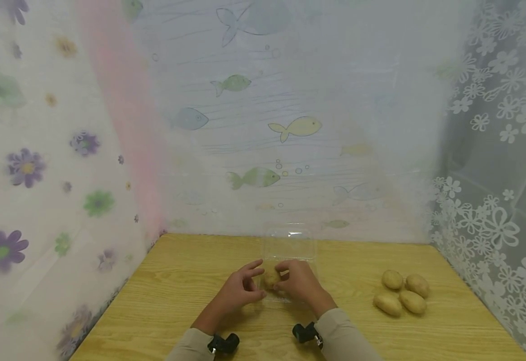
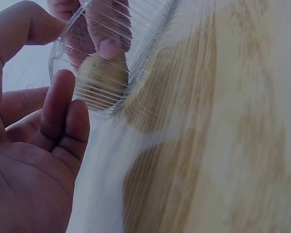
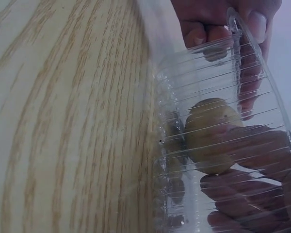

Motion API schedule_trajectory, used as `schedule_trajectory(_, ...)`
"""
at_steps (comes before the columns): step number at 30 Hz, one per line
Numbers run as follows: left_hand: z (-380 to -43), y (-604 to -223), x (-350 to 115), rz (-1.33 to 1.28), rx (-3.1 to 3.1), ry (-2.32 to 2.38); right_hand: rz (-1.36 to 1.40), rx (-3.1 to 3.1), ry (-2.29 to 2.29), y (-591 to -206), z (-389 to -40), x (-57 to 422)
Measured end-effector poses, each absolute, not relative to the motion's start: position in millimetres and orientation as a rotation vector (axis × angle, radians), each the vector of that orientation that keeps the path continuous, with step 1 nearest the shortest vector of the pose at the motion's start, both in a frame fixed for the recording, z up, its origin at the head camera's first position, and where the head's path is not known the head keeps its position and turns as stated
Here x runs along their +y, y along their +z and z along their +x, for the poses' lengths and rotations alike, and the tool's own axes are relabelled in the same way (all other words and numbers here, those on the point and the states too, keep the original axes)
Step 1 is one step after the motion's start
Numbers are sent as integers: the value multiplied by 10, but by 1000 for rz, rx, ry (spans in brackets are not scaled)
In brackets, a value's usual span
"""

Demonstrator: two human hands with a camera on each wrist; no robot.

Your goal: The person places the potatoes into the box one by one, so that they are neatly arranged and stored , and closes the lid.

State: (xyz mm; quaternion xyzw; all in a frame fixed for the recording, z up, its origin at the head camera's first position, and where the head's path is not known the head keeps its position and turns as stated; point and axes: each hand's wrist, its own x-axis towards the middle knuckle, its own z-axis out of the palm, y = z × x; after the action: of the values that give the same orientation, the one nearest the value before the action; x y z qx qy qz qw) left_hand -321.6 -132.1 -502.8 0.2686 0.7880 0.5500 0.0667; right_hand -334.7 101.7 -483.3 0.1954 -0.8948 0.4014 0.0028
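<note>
A clear plastic clamshell box (image 1: 274,301) stands on the table, its lid (image 1: 290,244) raised at the back. My right hand (image 1: 300,282) reaches inside and grips a potato (image 1: 271,278) by its fingertips, low in the box. Through the ribbed wall the same potato (image 3: 211,138) shows with fingers around it. At the box's left side is my left hand (image 1: 237,288); its thumb and fingers lie at the rim (image 2: 53,60) and appear to pinch it, with two fingers curled near the outer wall in the left wrist view.
Several loose potatoes (image 1: 400,293) lie grouped on the right of the wooden table (image 1: 190,255). A fish-patterned curtain (image 1: 244,210) hangs behind the table; flowered sheets (image 1: 41,215) flank it. A dark wrist camera (image 1: 223,344) sits at each sleeve.
</note>
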Motion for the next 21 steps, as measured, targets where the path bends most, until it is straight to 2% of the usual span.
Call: schedule_trajectory(21, -3490, -5056, -1410, 867, 2373, 1627, 525, -2790, 1048, -4633, -3376, 1188)
